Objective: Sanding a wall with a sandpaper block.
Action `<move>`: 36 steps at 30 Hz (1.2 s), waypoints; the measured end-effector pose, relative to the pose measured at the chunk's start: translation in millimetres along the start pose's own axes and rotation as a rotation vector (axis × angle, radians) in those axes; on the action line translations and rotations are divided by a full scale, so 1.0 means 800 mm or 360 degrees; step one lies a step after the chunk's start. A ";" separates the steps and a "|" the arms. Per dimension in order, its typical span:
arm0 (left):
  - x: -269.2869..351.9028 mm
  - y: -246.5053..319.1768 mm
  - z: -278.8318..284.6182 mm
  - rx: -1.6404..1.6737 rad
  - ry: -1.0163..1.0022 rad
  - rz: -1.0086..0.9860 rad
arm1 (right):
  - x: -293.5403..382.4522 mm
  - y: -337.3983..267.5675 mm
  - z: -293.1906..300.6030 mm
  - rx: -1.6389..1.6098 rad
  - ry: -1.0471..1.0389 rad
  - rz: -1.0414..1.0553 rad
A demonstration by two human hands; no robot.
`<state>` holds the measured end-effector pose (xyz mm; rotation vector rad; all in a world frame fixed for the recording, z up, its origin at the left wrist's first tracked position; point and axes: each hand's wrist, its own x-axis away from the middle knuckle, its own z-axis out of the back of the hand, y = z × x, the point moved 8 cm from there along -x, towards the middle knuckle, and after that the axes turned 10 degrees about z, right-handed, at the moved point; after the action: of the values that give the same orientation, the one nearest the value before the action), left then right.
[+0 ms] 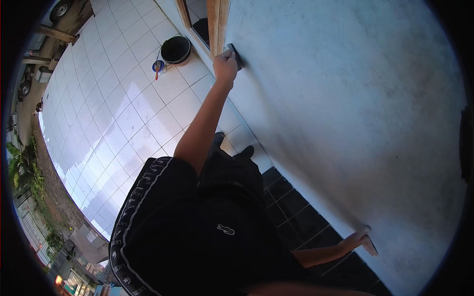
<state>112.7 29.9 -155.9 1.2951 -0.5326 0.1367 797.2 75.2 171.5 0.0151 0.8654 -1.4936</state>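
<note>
My left hand reaches out and grips a dark, flat hand tool, its edge pressed to the pale wall close to a wooden frame. Smudgy grey patches cover the wall's surface. Lower right, my right hand is against the wall near its base, thumb raised and fingers turned away from me. A thin dark edge shows beside those fingers, too small to tell whether it is a held thing. Between my arms are my black shirt and my dark shoes near the wall's foot.
A black bucket stands by the wall. Beside it is a small blue-rimmed container with a brush across it. The wooden frame borders the wall. White tiles meet black tiles underfoot; a dirt yard with plants lies beyond.
</note>
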 end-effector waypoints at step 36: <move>-0.070 -0.017 0.028 0.0165 0.0210 -0.0038 | -0.028 0.022 -0.013 -0.0038 -0.0057 0.0240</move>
<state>62.5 16.1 -189.3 1.3824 -0.4015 0.2310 810.6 102.0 167.0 0.0352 0.8349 -1.3391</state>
